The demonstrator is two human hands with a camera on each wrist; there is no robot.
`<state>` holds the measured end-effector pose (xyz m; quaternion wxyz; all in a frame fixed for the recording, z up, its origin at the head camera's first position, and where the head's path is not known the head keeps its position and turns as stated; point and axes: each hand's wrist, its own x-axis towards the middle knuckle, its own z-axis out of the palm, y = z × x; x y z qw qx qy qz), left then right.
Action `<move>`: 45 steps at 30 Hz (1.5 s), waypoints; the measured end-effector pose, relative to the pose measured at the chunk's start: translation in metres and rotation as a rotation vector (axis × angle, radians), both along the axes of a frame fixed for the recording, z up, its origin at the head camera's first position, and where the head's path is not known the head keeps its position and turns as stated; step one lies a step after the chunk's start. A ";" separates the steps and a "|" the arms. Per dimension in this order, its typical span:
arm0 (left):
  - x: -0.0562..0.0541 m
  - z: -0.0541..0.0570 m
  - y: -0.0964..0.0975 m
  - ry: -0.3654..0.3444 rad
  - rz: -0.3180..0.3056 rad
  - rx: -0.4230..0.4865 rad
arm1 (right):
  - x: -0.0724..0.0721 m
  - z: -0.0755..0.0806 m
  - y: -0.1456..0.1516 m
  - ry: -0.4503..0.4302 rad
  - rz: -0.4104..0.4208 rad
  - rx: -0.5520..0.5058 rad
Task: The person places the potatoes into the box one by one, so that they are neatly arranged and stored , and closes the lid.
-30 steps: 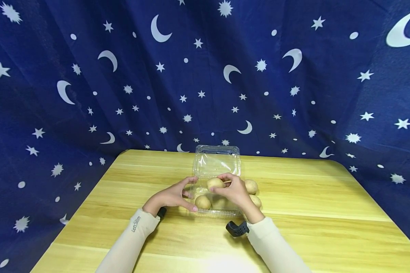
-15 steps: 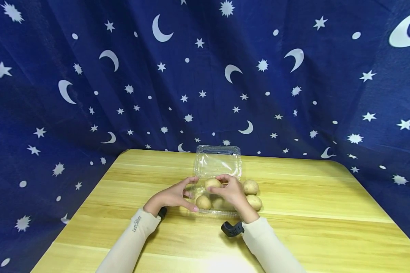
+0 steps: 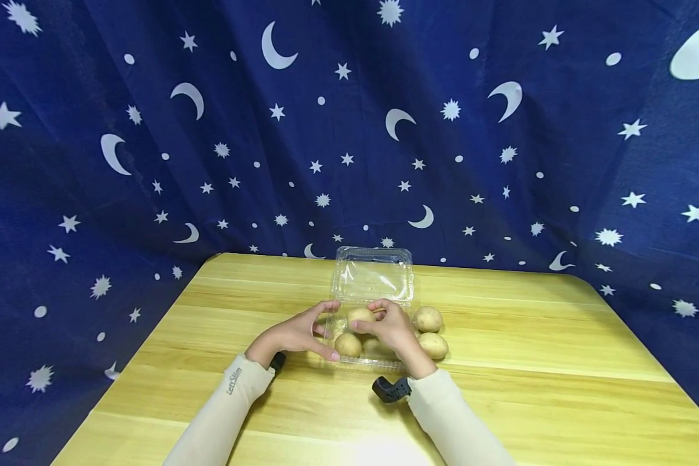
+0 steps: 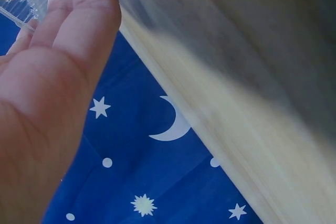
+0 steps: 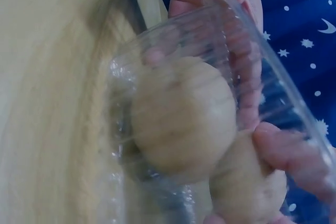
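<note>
One clear plastic hinged box [image 3: 373, 279], lid raised, on pale yellow wood-grain desk [image 3: 547, 343]. Round tan potato [image 3: 348, 345] in near-left corner of box; right hand [image 3: 393, 329] pinches another tan potato [image 3: 360, 317] at far-left part. Left hand [image 3: 294, 331] relaxed, fingers extended, thumb spread, spanning box's left side. Two more tan potatoes [image 3: 433, 346] on desk, just right of box. Behind: dark-blue curtain [image 3: 349, 129], white moons, stars, dots. Cream left sleeve [image 3: 218, 411] reads "LetsSlim".

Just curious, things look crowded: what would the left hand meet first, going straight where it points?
Probably the clear container: the left hand is at its left side, though depth is unclear.
</note>
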<state>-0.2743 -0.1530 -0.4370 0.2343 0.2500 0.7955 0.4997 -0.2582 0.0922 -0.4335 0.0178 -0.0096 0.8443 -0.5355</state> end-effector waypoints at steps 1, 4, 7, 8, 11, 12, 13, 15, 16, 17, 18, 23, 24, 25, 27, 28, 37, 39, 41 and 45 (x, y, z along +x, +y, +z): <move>0.000 0.000 0.000 0.000 -0.001 0.001 | 0.000 0.000 -0.001 -0.001 0.002 -0.009; 0.000 0.001 0.000 -0.005 -0.004 0.009 | -0.001 -0.002 -0.003 -0.005 0.006 -0.037; -0.001 0.001 0.000 -0.007 -0.007 0.014 | -0.001 -0.003 -0.006 -0.016 0.007 -0.053; -0.001 0.000 0.000 -0.007 -0.008 0.015 | -0.001 -0.003 -0.007 -0.018 0.006 -0.054; -0.002 0.000 -0.001 -0.006 -0.008 0.011 | -0.001 -0.002 -0.008 -0.026 0.006 -0.054; -0.002 -0.001 -0.001 -0.007 -0.009 0.011 | -0.001 -0.002 -0.009 -0.029 0.008 -0.059; -0.002 -0.001 -0.001 -0.008 -0.010 0.011 | -0.001 -0.002 -0.009 -0.033 0.012 -0.064; -0.002 -0.001 -0.001 -0.009 -0.009 0.012 | -0.001 -0.002 -0.010 -0.048 0.023 -0.086; -0.002 -0.001 -0.001 -0.008 -0.010 0.012 | -0.001 -0.002 -0.010 -0.058 0.031 -0.099; -0.002 -0.001 -0.001 -0.007 -0.010 0.011 | -0.001 -0.002 -0.011 -0.068 0.037 -0.112; -0.002 -0.002 -0.001 -0.006 -0.010 0.011 | -0.001 -0.002 -0.011 -0.077 0.042 -0.123; -0.001 0.000 -0.001 -0.006 -0.013 0.014 | -0.001 -0.002 -0.012 -0.101 0.050 -0.161; -0.001 0.001 -0.001 -0.007 -0.013 0.015 | -0.001 -0.002 -0.012 -0.103 0.051 -0.165; -0.001 0.002 -0.001 -0.008 -0.013 0.016 | -0.001 -0.002 -0.013 -0.104 0.052 -0.166; 0.000 0.002 -0.001 -0.008 -0.013 0.015 | -0.002 -0.003 -0.013 -0.102 0.055 -0.157; 0.000 0.003 -0.001 -0.008 -0.014 0.014 | -0.002 -0.003 -0.012 -0.101 0.057 -0.147; 0.001 0.003 0.000 -0.006 -0.005 0.013 | -0.002 -0.003 -0.013 -0.104 0.082 -0.156; 0.001 0.003 0.000 -0.006 -0.005 0.015 | -0.002 -0.003 -0.013 -0.104 0.083 -0.165; 0.001 0.003 0.000 -0.007 -0.004 0.016 | -0.002 -0.003 -0.013 -0.108 0.086 -0.173; 0.001 0.001 0.000 -0.009 -0.005 0.017 | -0.002 -0.003 -0.012 -0.110 0.089 -0.179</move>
